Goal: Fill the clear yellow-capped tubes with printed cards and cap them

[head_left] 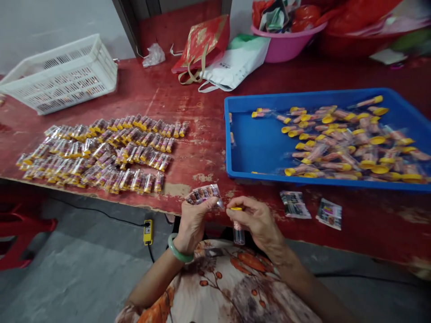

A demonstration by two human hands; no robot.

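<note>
My left hand [194, 220], with a green bangle on its wrist, is closed on a small printed label sheet [204, 195] held just above the table's front edge. My right hand [256, 220] is closed on a clear little tube with a yellow cap [238, 226], held upright beside the sheet. The two hands are close together over my lap. On the red table [188, 103] to the left lie rows of labelled tubes [101, 152]. A blue tray [256, 148] to the right holds a heap of yellow-capped tubes [350, 143].
A white slatted basket [63, 74] stands at the back left. Bags [215, 54] and a pink bowl [286, 45] sit at the back. Two label sheets [311, 208] lie near the front edge. A red stool [20, 224] and a yellow-plugged cable [147, 231] are on the floor.
</note>
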